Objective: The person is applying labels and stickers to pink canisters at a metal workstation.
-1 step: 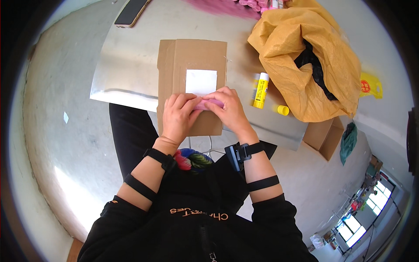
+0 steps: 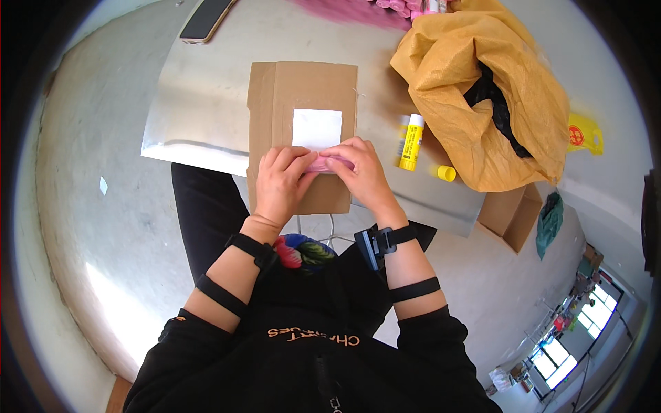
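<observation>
Both my hands are closed on a small pink roll; what it is made of I cannot tell. My left hand pinches its left end, and my right hand pinches the right end, thumbs and fingertips close together. The roll lies across the lower edge of a white paper rectangle, partly hidden by my fingers. Beneath the paper is a flat brown cardboard sheet, whose near edge reaches past the table edge. To the right lies an uncapped yellow glue stick, with its yellow cap beside it.
A large orange-yellow woven bag takes up the right of the metal-topped table. Several pink rolls are at the far edge. A phone rests far left. An open cardboard box stands below the table's right side.
</observation>
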The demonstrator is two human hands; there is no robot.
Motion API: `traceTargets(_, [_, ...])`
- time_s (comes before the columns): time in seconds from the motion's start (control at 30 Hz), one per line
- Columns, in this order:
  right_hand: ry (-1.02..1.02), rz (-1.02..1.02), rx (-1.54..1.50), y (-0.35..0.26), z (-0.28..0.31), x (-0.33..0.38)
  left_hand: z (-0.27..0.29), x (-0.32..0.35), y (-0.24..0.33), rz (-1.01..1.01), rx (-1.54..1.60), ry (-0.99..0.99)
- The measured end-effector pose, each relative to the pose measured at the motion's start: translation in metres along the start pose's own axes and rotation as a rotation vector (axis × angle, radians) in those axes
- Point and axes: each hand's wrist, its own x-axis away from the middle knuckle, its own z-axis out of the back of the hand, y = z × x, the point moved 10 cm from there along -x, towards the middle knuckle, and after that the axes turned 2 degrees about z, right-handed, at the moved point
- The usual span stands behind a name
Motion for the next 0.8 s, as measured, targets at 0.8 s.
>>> traceTargets(0.8, [0.231,0.101,0.075,-0.015,0.010,0.013,-0.005,-0.018,-0.018,0.067,0.066,-0.135])
